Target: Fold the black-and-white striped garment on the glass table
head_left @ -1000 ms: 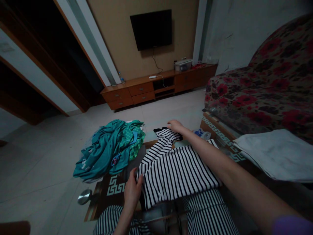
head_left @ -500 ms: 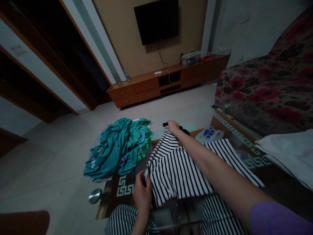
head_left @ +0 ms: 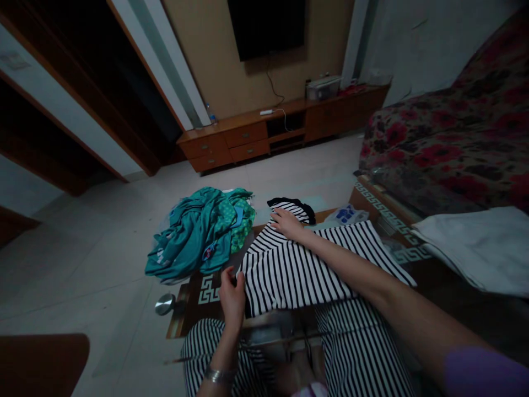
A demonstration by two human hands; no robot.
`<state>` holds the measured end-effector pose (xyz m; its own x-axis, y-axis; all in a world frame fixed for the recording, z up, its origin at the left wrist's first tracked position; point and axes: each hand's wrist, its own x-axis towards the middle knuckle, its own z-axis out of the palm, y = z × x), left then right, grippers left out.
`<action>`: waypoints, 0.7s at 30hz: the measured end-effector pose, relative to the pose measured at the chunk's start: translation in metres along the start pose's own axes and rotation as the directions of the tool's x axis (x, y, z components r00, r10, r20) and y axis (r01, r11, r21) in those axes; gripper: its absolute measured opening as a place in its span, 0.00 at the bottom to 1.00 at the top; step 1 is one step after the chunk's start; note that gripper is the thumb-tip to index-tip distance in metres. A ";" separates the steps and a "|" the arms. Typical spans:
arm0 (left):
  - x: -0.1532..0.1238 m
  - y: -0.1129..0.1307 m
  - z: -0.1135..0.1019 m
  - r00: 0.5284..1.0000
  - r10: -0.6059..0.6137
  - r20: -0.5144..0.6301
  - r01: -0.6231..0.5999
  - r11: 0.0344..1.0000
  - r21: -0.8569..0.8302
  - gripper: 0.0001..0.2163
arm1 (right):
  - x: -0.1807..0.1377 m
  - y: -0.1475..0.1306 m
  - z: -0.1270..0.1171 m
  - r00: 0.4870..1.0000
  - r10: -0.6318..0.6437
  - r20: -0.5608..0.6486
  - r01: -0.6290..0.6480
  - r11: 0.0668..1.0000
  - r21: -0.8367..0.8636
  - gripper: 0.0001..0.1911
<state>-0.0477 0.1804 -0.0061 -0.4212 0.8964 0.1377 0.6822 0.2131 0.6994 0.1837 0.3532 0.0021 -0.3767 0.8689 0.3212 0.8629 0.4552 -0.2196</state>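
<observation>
Pale floor tiles run out to a wooden TV cabinet point(head_left: 243, 135) at 12 o'clock on my feed, below a wall-mounted TV point(head_left: 266, 27); a red floral sofa point(head_left: 438, 132) fills 2 o'clock, and a white cloth point(head_left: 467, 248) lies folded at 3 o'clock; a low glass-topped bench point(head_left: 209, 289) with a key-pattern border sits straight ahead of the person, with a plastic bag point(head_left: 347, 215) at its far side; a heap of teal clothes point(head_left: 198, 237) lies at 10 o'clock, and from here I cannot tell whether it rests on the bench or on the floor beside it.

A black-and-white striped shirt point(head_left: 297, 275) lies spread on the bench, between the heap and the bag; its long axis runs roughly away from the person, with the black-trimmed collar point(head_left: 289, 205) at the far end and the hem near the lap; one sleeve reaches toward 3 o'clock.

The right grip point(head_left: 287, 223) is open, palm down on the shirt just below the collar, with the forearm in its purple sleeve point(head_left: 483, 375) lying across the cloth; the left grip point(head_left: 231, 300) is nearer the hem, its fingers bunched at the shirt's left edge, though I cannot tell whether they have hold of the cloth; striped trousers point(head_left: 359, 347) fill 6 o'clock.
</observation>
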 end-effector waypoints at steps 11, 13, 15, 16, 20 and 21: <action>0.002 -0.002 -0.009 0.979 0.160 0.129 -0.174 0.979 0.105 0.16 | -0.134 0.031 -0.040 0.993 0.065 -0.104 -0.067 0.997 -0.023 0.22; -0.002 0.005 -0.014 0.966 0.218 0.138 -0.243 0.946 0.212 0.16 | -0.164 0.048 -0.050 0.970 0.179 -0.162 -0.192 0.979 -0.064 0.21; -0.006 0.017 -0.016 0.931 0.333 0.151 -0.366 0.861 0.353 0.17 | -0.193 0.067 -0.057 0.945 0.290 -0.154 -0.307 0.946 -0.107 0.20; -0.009 0.026 -0.015 0.899 0.400 0.177 -0.437 0.803 0.405 0.18 | -0.206 0.076 -0.059 0.933 0.333 -0.135 -0.350 0.928 -0.125 0.20; -0.013 0.059 0.009 0.745 0.576 0.336 -0.667 0.648 0.368 0.19 | -0.228 0.095 -0.064 0.915 0.398 -0.066 -0.403 0.899 -0.171 0.19; -0.013 0.065 0.018 0.716 0.598 0.360 -0.697 0.632 0.339 0.20 | -0.223 0.096 -0.067 0.907 0.419 -0.046 -0.421 0.889 -0.179 0.18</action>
<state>0.0127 0.1897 0.0253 0.3213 0.9094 0.2642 0.9271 -0.3590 0.1081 0.3731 0.1906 -0.0290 0.0359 0.9697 0.2415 0.9862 0.0047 -0.1654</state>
